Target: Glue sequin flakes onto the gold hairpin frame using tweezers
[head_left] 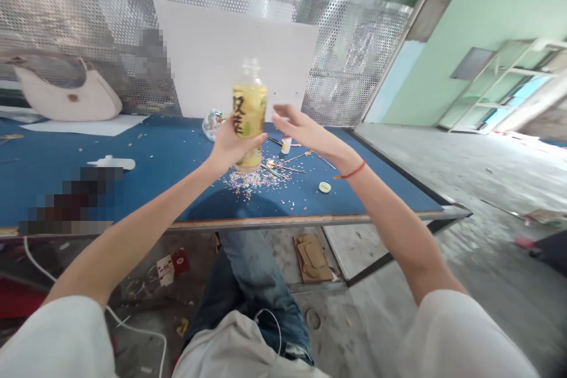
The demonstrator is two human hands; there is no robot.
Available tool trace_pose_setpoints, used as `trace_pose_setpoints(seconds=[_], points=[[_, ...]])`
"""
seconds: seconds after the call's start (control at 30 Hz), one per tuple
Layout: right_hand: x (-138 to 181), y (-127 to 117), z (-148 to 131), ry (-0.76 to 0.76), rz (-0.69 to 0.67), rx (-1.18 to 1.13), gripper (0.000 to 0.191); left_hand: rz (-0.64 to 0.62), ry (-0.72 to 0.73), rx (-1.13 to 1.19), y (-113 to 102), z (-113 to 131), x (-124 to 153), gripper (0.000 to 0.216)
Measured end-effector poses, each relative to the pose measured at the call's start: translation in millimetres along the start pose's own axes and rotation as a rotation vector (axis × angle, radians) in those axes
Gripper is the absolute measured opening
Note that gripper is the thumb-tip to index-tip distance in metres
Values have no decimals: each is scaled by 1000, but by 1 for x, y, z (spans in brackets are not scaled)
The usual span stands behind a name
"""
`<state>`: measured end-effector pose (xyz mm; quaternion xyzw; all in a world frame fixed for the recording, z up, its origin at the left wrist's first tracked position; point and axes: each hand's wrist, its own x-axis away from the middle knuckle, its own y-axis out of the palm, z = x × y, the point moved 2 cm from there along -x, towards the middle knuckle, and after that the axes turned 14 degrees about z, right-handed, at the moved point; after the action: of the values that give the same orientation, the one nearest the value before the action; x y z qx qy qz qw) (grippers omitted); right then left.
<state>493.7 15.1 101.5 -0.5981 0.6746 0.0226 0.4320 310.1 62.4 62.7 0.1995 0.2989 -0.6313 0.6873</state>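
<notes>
A drink bottle (251,109) with a yellow label and a clear neck stands upright in the air above the blue table (168,171). Wrapped round its lower half is my left hand (233,142). My right hand (296,127) hovers just right of the bottle, apart from it, with fingers and thumb spread and nothing between them. Below the bottle lies a scatter of small coloured bits (243,186). A small white bottle (286,145) and several thin sticks are on the table beneath my right hand. Nearer the front edge is a pale round disc (325,187).
Behind the left hand sits a clear bag of coloured bits (213,124). A white squeeze bottle (116,163) lies at the left, with a white handbag (68,91) farther back. A white board (208,59) leans against the perforated metal screen (354,53).
</notes>
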Motion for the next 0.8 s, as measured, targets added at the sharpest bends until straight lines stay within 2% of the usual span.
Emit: trace_pose_setpoints(seconds=[0.1, 0.13, 0.23, 0.33, 0.4, 0.47, 0.57, 0.63, 0.7, 0.8], points=[[48, -29, 39, 62, -161, 736, 63, 120, -23, -32, -48, -12, 6, 66], [66, -37, 52, 99, -182, 832, 61, 141, -23, -37, -63, -14, 8, 67], [109, -45, 84, 141, -258, 886, 44, 174, -19, -68, -101, -17, 15, 67], [125, -41, 97, 93, -242, 832, 23, 212, -42, -133, -120, -23, 25, 64], [116, -38, 94, 55, -200, 756, 16, 204, -59, -166, -123, -27, 32, 61], [93, -37, 78, 16, -125, 656, 16, 194, -75, -195, -120, -29, 39, 60], [42, -26, 31, -56, 39, 428, 29, 193, -88, -210, -107, -29, 48, 66], [5, -12, -12, -145, 281, -160, 34, 191, -88, -196, -97, -28, 52, 64], [-27, 13, -49, -204, 327, -604, 38, 180, -86, -171, -87, -27, 55, 64], [-59, 58, -78, -231, 263, -700, 37, 155, -85, -139, -76, -29, 56, 63]])
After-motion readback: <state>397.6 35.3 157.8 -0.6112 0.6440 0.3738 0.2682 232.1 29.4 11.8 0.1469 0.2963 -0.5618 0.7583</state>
